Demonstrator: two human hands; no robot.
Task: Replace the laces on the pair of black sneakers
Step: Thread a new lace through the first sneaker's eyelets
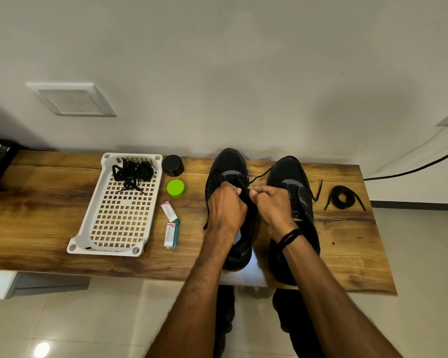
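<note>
Two black sneakers stand side by side on the wooden table, toes toward the wall. Over the left sneaker my left hand grips the black lace at the eyelets. My right hand pinches the same lace, whose free end runs up to the right between the shoes. The right sneaker stands under my right wrist. A coiled black lace lies on the table to the right of it. A tangle of black laces sits in the white basket.
Between the basket and the shoes stand a black round jar and a green lid, with two small tubes and a teal pen nearer me. A black cable runs off right. The table's front edge is near my knees.
</note>
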